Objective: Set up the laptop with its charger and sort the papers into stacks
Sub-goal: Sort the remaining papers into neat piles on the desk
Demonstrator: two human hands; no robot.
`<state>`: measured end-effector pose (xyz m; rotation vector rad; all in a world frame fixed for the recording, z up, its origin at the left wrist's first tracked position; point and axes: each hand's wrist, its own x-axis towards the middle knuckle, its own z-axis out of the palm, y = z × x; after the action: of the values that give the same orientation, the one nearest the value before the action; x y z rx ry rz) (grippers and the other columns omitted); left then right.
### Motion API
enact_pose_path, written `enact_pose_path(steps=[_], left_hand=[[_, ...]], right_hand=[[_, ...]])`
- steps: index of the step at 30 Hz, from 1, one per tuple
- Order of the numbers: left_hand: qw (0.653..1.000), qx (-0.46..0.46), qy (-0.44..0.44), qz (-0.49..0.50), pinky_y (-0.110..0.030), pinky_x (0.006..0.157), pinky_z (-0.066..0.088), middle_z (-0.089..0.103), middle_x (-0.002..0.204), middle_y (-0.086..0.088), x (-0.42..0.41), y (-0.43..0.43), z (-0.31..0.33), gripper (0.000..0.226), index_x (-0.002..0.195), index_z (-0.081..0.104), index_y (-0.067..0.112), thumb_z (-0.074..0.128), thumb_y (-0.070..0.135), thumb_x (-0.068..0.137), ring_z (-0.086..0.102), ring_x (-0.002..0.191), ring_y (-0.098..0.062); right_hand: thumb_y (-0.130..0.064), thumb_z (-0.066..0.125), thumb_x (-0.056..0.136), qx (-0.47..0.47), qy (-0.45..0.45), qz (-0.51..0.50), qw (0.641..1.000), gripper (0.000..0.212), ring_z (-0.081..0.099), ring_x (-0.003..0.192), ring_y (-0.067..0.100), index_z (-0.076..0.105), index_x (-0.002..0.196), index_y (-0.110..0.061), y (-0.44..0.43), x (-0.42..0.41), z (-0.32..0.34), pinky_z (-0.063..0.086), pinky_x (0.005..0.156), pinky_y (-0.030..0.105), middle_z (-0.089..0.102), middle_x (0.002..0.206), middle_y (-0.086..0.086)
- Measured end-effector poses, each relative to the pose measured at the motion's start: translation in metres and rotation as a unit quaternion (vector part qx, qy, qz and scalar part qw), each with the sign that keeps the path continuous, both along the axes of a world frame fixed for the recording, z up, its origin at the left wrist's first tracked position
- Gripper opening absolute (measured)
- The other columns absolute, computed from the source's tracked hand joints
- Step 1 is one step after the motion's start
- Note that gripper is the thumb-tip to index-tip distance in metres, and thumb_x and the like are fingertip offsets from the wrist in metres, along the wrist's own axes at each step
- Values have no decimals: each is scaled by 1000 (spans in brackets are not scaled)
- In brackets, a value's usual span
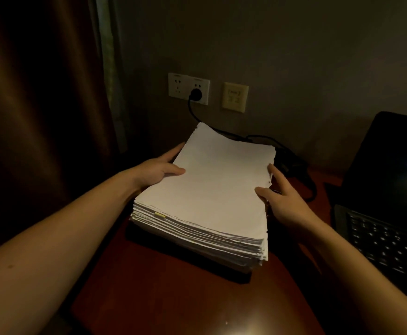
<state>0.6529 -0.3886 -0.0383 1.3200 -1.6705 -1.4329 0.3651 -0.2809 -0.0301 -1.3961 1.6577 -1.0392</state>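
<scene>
A thick stack of white papers (212,194) lies on the reddish wooden table (168,298), with a small yellow tab showing in its near edge. My left hand (159,171) holds the stack's left side, thumb on the top sheet and fingers along the edge. My right hand (282,199) holds the right side, thumb on top and index finger stretched along the edge. An open black laptop (386,213) stands at the right. The black charger cable (291,163) runs from a plug (196,95) in the wall socket down behind the stack.
A white double wall socket (188,88) and a beige wall plate (235,96) sit on the wall behind the table. A brown curtain (43,105) hangs at the left. The table's near corner is rounded and catches a glare.
</scene>
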Motion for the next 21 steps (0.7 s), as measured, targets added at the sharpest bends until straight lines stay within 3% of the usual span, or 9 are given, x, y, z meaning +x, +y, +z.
enact_pose_path(steps=[2, 4, 8, 10, 12, 15, 17, 19, 21], left_hand=[[1000, -6, -7, -6, -32, 91, 52, 42, 148, 0, -1, -5, 2, 72, 156, 22, 42, 49, 4, 101, 59, 113, -20], [999, -14, -27, -12, -35, 99, 50, 40, 153, -1, 0, -12, 3, 70, 156, 24, 41, 50, 6, 101, 56, 122, -25], [996, -27, -85, -26, -36, 105, 46, 37, 155, 0, 0, -22, 9, 74, 157, 19, 43, 54, 10, 102, 50, 131, -25], [994, -33, -104, -25, -34, 103, 45, 36, 157, 1, -2, -24, 12, 75, 158, 15, 43, 55, 12, 102, 49, 128, -20], [990, -46, -132, -19, -31, 101, 41, 32, 159, 1, -3, -27, 13, 77, 159, 10, 42, 56, 18, 102, 46, 125, -16], [987, -52, -155, -6, -34, 107, 40, 33, 160, 1, -1, -29, 14, 78, 159, 9, 41, 59, 26, 101, 46, 130, -19], [985, -50, -166, -5, -38, 110, 41, 38, 157, 1, -1, -29, 15, 75, 158, 14, 41, 60, 29, 100, 50, 129, -20], [981, -57, -186, -13, -33, 105, 42, 42, 153, 4, -1, -27, 17, 72, 158, 18, 39, 59, 28, 100, 52, 122, -17], [977, -62, -202, -8, -30, 102, 40, 39, 154, 3, 1, -26, 18, 77, 159, 14, 37, 61, 28, 99, 50, 122, -17]], right_hand=[[-24, 55, 101, 5, 19, 1, 1000, 67, 48, 96, -2, 20, 156, -38, -6, -1, -1, 45, 57, 13, 41, 152, 0], [-23, 55, 100, 8, 25, 0, 1000, 67, 52, 100, 3, 21, 156, -36, -12, -2, -3, 45, 58, 13, 49, 143, 6], [-20, 57, 100, 17, 16, -9, 1000, 68, 61, 90, 5, 22, 157, -34, -22, -1, 0, 47, 47, 11, 55, 121, -4], [-21, 57, 100, 16, 9, -20, 1000, 68, 61, 85, 6, 23, 156, -35, -27, 0, -1, 47, 47, 13, 52, 137, 12], [-21, 58, 100, 14, 4, -27, 1000, 67, 59, 78, 5, 24, 156, -36, -31, 2, 0, 46, 47, 14, 38, 153, 10], [-22, 58, 100, 18, 2, -32, 999, 67, 59, 75, 7, 23, 156, -35, -34, 4, -1, 45, 46, 13, 37, 155, 8], [-25, 60, 98, 21, 15, -28, 999, 70, 62, 86, 9, 22, 157, -35, -32, 5, 0, 48, 57, 14, 38, 155, 6], [-31, 64, 95, 32, 64, -10, 997, 78, 58, 115, 23, 18, 157, -34, -30, 2, 3, 48, 82, 23, 30, 160, 3], [-32, 67, 93, 52, 102, 13, 993, 82, 44, 135, 29, 16, 158, -33, -27, 0, 6, 46, 84, 26, 23, 163, 1]])
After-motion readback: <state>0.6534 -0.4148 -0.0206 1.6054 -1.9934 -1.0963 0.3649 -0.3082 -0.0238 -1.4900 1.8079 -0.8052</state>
